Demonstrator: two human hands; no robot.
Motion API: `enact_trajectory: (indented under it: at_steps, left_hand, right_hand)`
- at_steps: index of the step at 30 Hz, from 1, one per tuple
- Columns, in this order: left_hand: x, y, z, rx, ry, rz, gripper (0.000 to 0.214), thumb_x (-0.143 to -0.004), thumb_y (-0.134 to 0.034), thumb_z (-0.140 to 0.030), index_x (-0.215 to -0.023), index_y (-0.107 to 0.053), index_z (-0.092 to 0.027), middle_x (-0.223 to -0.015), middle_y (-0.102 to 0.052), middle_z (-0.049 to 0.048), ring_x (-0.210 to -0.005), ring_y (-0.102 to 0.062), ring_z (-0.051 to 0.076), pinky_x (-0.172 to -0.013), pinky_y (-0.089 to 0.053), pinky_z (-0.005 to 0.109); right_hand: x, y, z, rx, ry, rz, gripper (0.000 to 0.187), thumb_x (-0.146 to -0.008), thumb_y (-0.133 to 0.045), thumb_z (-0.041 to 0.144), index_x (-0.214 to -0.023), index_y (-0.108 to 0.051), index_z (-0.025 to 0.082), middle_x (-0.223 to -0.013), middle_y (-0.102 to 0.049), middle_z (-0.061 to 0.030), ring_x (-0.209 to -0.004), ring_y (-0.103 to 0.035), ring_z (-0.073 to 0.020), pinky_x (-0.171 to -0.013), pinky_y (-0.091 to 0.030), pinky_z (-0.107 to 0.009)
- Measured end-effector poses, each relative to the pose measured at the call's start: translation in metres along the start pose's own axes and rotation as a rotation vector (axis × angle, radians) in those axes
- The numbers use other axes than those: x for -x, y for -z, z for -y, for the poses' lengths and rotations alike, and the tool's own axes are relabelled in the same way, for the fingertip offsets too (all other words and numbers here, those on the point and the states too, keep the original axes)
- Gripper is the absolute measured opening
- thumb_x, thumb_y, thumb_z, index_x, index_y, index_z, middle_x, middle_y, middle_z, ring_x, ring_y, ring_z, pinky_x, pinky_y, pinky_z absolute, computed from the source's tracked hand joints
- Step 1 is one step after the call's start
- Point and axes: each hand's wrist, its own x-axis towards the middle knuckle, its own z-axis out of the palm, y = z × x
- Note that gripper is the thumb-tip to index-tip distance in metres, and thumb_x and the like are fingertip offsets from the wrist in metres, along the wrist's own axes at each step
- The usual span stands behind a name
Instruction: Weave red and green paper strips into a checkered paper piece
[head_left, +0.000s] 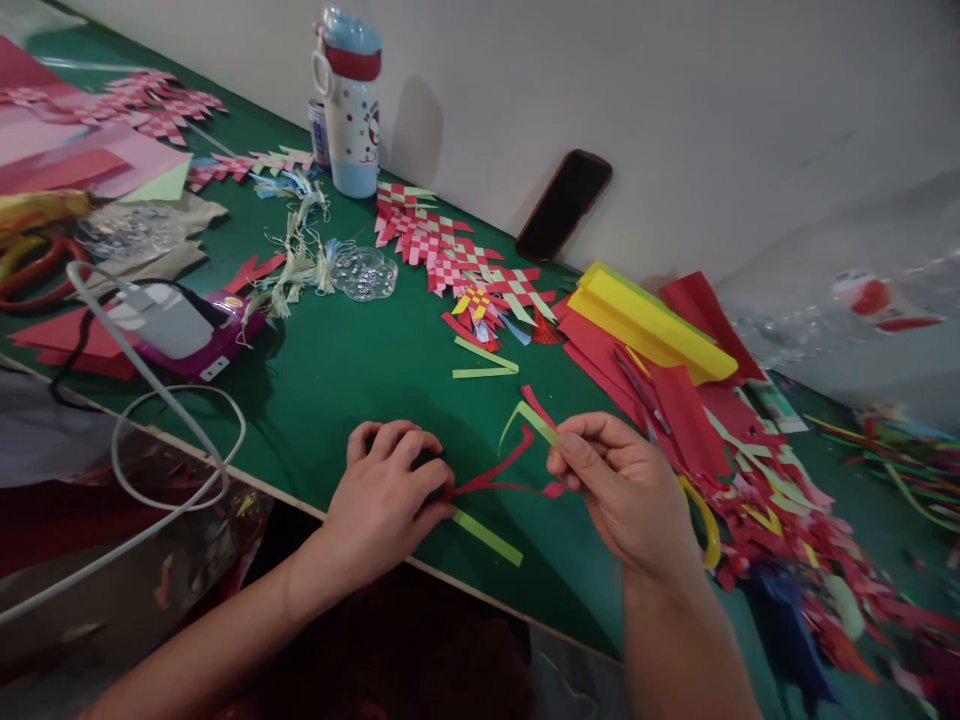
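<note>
1. Pinning the folded end of a red paper strip (495,475) against the green worktop (360,370), the left hand (386,495) has its grip clenched, fingertips pressed down on the fold.
2. The right hand (619,480) has its grip closed in a pinch on a pale green strip (534,420), whose bent end rises just above that grip. The red strip's two free ends reach the same grip from the left.
3. A second green strip (487,537) lies flat on the worktop, running from under the left grip toward the near edge.
4. Judged from this, the step in hand is lacing the first strips together, the start of a weave like the finished red-and-green pieces (457,255) lying beyond both grips.
5. The next move calls for keeping the left grip firm on the fold while the pale green strip is guided between the red legs without creasing.
6. Spare green strips (484,365) lie just beyond the grips, and folded yellow paper (649,325) lies beyond the right grip.
7. A drinking bottle (351,110) far beyond the left grip bears a cartoon print; no writing on it, or elsewhere, is legible.
</note>
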Motion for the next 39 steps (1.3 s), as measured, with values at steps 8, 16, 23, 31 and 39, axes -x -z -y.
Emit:
enact_trajectory:
  at_steps: [8,16,23,31,39]
  left_hand:
    - [0.001,-0.002,0.0,-0.001,-0.001,-0.017,0.008,-0.085,-0.07,-0.033,-0.088,-0.064,-0.027,-0.115,-0.061,0.0015,-0.118,-0.047,0.028,-0.099,-0.024,0.051]
    - [0.0,-0.002,0.0,0.001,0.017,-0.037,0.023,-0.08,-0.075,-0.032,-0.096,-0.059,-0.026,-0.113,-0.064,0.0004,-0.117,-0.05,0.027,-0.099,-0.024,0.048]
    - [0.0,-0.002,-0.001,0.008,0.047,-0.054,0.041,-0.076,-0.078,-0.03,-0.109,-0.053,-0.023,-0.112,-0.064,0.0028,-0.114,-0.052,0.027,-0.098,-0.028,0.046]
    - [0.0,-0.001,-0.001,-0.012,0.041,-0.047,0.052,-0.076,-0.079,-0.032,-0.117,-0.05,-0.023,-0.117,-0.062,0.0041,-0.115,-0.051,0.027,-0.098,-0.027,0.046]
    - [0.0,-0.001,-0.001,0.0,0.042,-0.038,0.048,-0.076,-0.078,-0.028,-0.116,-0.052,-0.023,-0.117,-0.062,0.0039,-0.115,-0.051,0.027,-0.098,-0.028,0.046]
  right_hand:
    - [0.008,-0.002,0.003,0.185,0.026,0.066,0.025,-0.082,-0.068,0.045,-0.084,-0.064,0.021,-0.062,-0.065,0.001,-0.054,-0.055,-0.0104,-0.05,-0.042,-0.02]
    - [0.012,-0.019,-0.008,0.55,0.164,0.185,0.018,-0.09,-0.058,0.037,-0.082,-0.065,0.023,-0.074,-0.07,0.0004,-0.07,-0.065,-0.0146,-0.067,-0.048,-0.025]
    - [0.009,-0.03,-0.018,0.617,0.185,0.304,0.017,-0.092,-0.053,0.035,-0.088,-0.066,0.024,-0.076,-0.071,0.0025,-0.069,-0.066,-0.0139,-0.066,-0.049,-0.024]
    - [-0.008,-0.026,-0.04,0.848,0.576,0.093,0.019,-0.092,-0.057,0.03,-0.103,-0.07,0.021,-0.108,-0.068,-0.009,-0.107,-0.058,-0.0245,-0.095,-0.046,-0.044]
    - [0.014,-0.032,-0.044,0.872,0.582,0.223,0.02,-0.095,-0.053,0.025,-0.103,-0.071,0.023,-0.097,-0.065,-0.007,-0.091,-0.058,-0.0201,-0.082,-0.049,-0.037]
